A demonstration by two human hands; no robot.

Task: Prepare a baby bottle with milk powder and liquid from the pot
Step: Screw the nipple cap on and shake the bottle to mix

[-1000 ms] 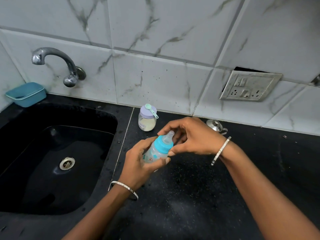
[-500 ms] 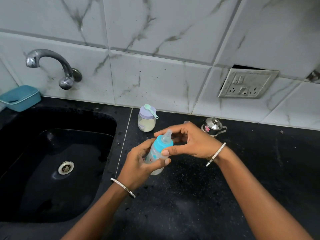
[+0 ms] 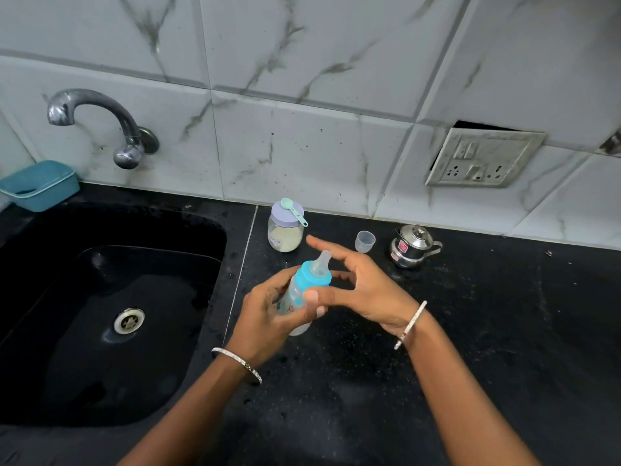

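Observation:
A clear baby bottle (image 3: 295,299) with a blue collar and a pale teat tilts to the right above the black counter (image 3: 470,331). My left hand (image 3: 265,317) is wrapped around its body. My right hand (image 3: 363,290) is beside the collar with fingers spread; its thumb tip touches the collar's lower edge. Behind them stands a milk powder jar (image 3: 285,230) with a lilac lid and a green scoop (image 3: 293,210) lying on top. Further right are a small clear cap (image 3: 365,241) and a little steel lidded pot (image 3: 411,246).
A black sink (image 3: 111,311) with a steel drain fills the left side, under a wall tap (image 3: 100,122). A blue tub (image 3: 40,185) sits at the sink's back left corner. A socket plate (image 3: 480,159) hangs loose on the marble-tiled wall.
My right hand has let go of the blue collar and spread its fingers. With the hand lower, the clear cap and the steel pot behind it show fully.

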